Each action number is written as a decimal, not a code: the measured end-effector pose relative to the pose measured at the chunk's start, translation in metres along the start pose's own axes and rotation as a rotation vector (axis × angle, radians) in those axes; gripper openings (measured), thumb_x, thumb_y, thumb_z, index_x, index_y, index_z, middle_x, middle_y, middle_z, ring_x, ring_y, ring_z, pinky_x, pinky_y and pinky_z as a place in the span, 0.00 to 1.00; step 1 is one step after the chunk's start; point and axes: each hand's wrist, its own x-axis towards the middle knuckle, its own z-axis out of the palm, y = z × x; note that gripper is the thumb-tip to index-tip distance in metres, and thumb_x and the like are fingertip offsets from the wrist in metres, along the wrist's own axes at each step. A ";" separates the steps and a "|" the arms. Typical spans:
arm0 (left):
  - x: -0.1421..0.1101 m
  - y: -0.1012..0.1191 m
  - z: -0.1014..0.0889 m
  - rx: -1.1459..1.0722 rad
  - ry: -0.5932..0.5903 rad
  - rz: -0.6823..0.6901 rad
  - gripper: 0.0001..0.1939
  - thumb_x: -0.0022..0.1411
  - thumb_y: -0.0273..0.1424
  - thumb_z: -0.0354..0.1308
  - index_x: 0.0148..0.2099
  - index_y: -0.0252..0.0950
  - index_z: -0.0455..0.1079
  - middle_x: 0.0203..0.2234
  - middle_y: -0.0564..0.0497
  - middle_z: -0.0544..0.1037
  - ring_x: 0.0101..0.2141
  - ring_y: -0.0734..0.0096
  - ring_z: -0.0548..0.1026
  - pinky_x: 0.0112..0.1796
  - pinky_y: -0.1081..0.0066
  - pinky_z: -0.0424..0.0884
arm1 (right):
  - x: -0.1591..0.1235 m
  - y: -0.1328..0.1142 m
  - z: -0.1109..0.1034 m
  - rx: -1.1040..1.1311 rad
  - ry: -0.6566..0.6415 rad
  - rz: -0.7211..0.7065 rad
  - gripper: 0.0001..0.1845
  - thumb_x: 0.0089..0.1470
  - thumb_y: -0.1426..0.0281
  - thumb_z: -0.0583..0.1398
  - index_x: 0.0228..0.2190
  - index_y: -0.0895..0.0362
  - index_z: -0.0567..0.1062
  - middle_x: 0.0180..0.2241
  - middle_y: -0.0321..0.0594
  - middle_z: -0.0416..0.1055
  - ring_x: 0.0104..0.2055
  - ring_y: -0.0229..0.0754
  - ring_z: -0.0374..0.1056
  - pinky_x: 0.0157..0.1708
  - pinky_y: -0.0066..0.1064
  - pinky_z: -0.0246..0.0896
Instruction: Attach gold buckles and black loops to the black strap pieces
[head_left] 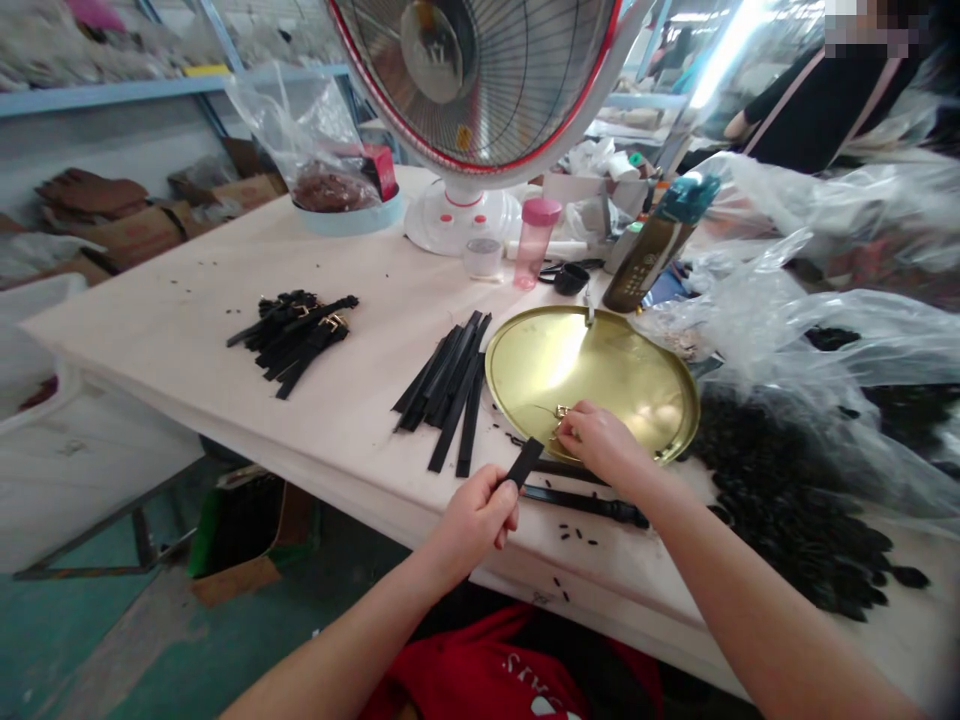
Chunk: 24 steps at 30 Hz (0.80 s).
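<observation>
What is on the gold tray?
On the gold tray, at least one small gold buckle shows by the right hand. That hand covers part of the near side, so anything beneath it cannot be seen.

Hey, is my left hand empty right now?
No, the left hand holds a black strap that sticks out past the thumb.

Blue shelving (pixel 135 93) before a pale wall (pixel 67 148), green floor (pixel 45 635), bright tube light (pixel 731 55) at upper right.
</observation>
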 end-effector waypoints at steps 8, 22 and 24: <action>0.032 0.019 0.007 0.437 0.238 0.302 0.07 0.52 0.33 0.54 0.32 0.35 0.65 0.23 0.54 0.69 0.26 0.73 0.66 0.27 0.76 0.59 | -0.011 -0.006 0.004 -0.021 0.089 0.019 0.05 0.47 0.75 0.55 0.24 0.57 0.71 0.27 0.41 0.68 0.30 0.40 0.64 0.29 0.28 0.54; 0.025 0.027 0.026 -0.120 -0.235 -0.075 0.11 0.49 0.36 0.55 0.25 0.34 0.57 0.14 0.61 0.55 0.13 0.86 0.50 0.15 0.80 0.45 | -0.093 -0.050 -0.014 0.112 0.428 -0.172 0.08 0.55 0.73 0.50 0.28 0.56 0.68 0.37 0.47 0.70 0.37 0.44 0.66 0.37 0.34 0.60; 0.016 0.025 0.028 -0.128 -0.249 -0.067 0.11 0.48 0.33 0.55 0.24 0.34 0.57 0.14 0.61 0.55 0.13 0.86 0.51 0.15 0.80 0.44 | -0.099 -0.051 -0.009 0.214 0.400 -0.167 0.05 0.54 0.73 0.52 0.29 0.56 0.68 0.37 0.45 0.70 0.37 0.43 0.66 0.37 0.33 0.60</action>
